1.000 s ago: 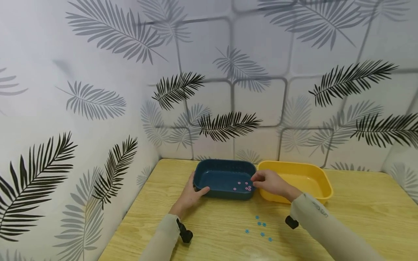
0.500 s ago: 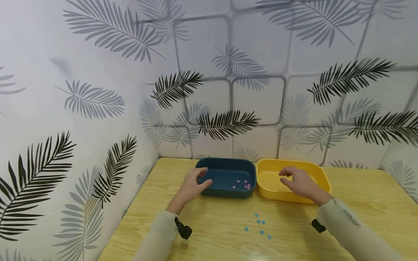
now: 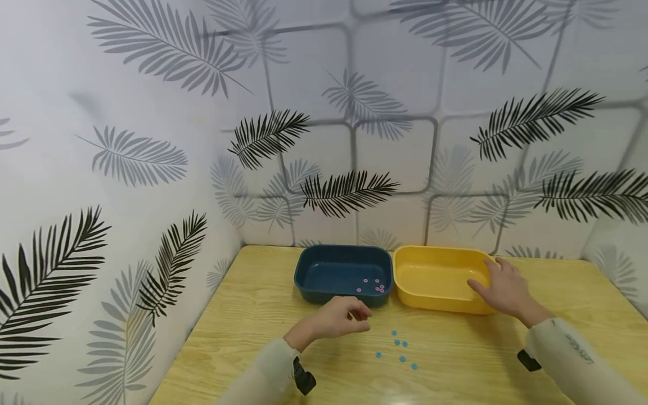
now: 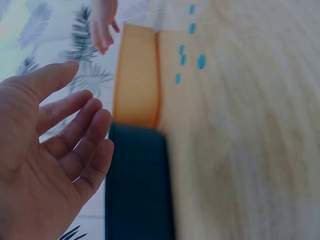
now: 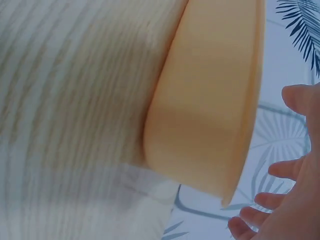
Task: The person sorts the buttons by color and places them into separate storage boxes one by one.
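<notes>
A dark blue tray (image 3: 344,256) stands at the back of the table, with several small pink button-like discs (image 3: 377,280) at its right end. Just in front of it my left hand (image 3: 336,319) hovers with loosely bent fingers and nothing in them; its bare palm (image 4: 50,165) shows in the left wrist view. Against the dark tray's right side stands a yellow tray (image 3: 435,304). My right hand (image 3: 508,289) is over that tray's right end, fingers spread. In the right wrist view the fingers appear apart from the yellow wall (image 5: 205,100).
Several small light-blue button-like discs (image 3: 402,359) lie scattered on the wooden table (image 3: 243,349), in front of the trays and to the right of my left hand. A leaf-patterned wall (image 3: 395,214) rises directly behind the trays.
My left hand has left the dark blue tray's left end and moved right and nearer to me. The right hand has moved rightward from between the trays to the yellow tray's far right end.
</notes>
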`<state>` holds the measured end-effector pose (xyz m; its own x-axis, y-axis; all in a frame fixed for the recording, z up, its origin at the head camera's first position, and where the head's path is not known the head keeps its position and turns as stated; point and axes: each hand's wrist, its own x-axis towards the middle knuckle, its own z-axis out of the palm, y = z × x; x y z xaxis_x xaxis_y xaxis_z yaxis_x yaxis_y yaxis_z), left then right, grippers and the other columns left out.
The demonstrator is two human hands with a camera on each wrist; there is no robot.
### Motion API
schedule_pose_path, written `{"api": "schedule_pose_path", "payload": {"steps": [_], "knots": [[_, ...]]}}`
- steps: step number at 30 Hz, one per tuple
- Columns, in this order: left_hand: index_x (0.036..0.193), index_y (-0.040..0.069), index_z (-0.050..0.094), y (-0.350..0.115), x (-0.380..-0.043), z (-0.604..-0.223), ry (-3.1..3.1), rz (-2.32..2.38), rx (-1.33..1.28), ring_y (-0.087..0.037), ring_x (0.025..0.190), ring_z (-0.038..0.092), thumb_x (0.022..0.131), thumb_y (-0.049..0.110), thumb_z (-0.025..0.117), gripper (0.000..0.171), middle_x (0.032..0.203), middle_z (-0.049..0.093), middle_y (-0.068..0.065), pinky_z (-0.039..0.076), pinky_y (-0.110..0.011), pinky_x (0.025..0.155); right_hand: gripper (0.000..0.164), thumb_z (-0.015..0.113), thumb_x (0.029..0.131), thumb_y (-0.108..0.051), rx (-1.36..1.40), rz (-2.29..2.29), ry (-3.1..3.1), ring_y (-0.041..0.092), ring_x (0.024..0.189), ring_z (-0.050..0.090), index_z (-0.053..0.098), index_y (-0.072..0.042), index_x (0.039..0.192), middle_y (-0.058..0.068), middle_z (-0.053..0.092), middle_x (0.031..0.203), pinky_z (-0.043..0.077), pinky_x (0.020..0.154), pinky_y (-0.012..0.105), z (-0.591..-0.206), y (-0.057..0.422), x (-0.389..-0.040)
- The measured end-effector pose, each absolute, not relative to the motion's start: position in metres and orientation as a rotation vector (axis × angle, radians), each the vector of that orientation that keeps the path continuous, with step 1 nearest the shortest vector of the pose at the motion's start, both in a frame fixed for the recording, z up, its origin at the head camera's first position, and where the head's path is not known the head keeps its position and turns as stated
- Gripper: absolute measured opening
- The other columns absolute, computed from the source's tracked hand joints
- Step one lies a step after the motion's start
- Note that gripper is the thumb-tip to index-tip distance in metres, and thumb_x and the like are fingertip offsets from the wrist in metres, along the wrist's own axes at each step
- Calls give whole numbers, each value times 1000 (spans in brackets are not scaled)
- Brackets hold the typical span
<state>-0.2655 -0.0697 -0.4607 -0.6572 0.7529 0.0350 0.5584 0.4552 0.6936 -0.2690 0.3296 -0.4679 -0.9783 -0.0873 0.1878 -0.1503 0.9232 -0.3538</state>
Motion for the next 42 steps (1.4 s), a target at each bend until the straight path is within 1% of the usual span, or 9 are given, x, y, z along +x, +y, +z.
{"api": "schedule_pose_path", "payload": {"steps": [3,6,11,15,19,22,32,38,42], "knots": [[112,5,67,-64,-264,-470,2374,932,1157,-1,89,57,91,21,66,27,102,64,-2,47,-19,79,84,50,95,-46,179,597,-2936,66,114,24,22,19,139,46,19,135,25,84,74,-474,336,-270],[114,4,66,-59,-263,-479,2335,874,1170,-2,90,57,90,21,67,29,105,63,-3,47,-19,79,88,50,96,-45,216,679,-2940,66,114,23,13,21,140,48,18,134,23,89,73,-481,340,-271],[112,7,67,-52,-259,-491,2370,748,1197,0,88,56,87,20,70,28,102,62,4,46,-15,77,93,51,96,-43,258,784,-2936,65,119,18,2,23,139,50,13,135,21,94,70,-487,341,-272],[111,9,67,-45,-255,-501,2393,619,1256,2,84,51,84,22,75,31,98,59,8,42,-12,75,95,52,96,-42,278,835,-2933,66,122,12,0,26,137,52,5,135,18,96,70,-493,345,-268],[112,12,67,-39,-252,-506,2395,537,1283,2,81,46,81,24,77,35,93,54,12,40,-12,73,97,52,96,-43,264,870,-2945,66,122,12,-1,26,137,52,5,136,18,95,70,-499,353,-264],[112,12,67,-36,-253,-507,2399,521,1294,2,79,47,80,24,78,35,92,53,12,40,-12,72,98,53,95,-44,254,906,-2948,65,122,14,-3,24,138,51,6,137,19,94,71,-503,358,-265],[102,13,70,-29,-258,-512,2425,467,1431,6,74,49,84,22,74,20,84,57,12,40,-8,67,101,53,95,-44,253,989,-2955,66,120,14,-11,21,138,53,6,135,19,94,72,-501,361,-271],[98,14,71,-32,-261,-515,2450,453,1414,9,73,50,84,17,73,14,83,59,14,40,-7,67,101,54,95,-43,250,992,-2959,66,120,16,-11,21,138,53,8,134,20,94,71,-504,361,-273],[94,14,72,-34,-262,-515,2460,480,1387,9,71,50,84,17,74,10,81,60,14,40,-7,66,102,56,95,-41,262,1033,-2950,66,121,15,-13,20,139,52,7,135,19,95,71,-504,360,-273]]}}
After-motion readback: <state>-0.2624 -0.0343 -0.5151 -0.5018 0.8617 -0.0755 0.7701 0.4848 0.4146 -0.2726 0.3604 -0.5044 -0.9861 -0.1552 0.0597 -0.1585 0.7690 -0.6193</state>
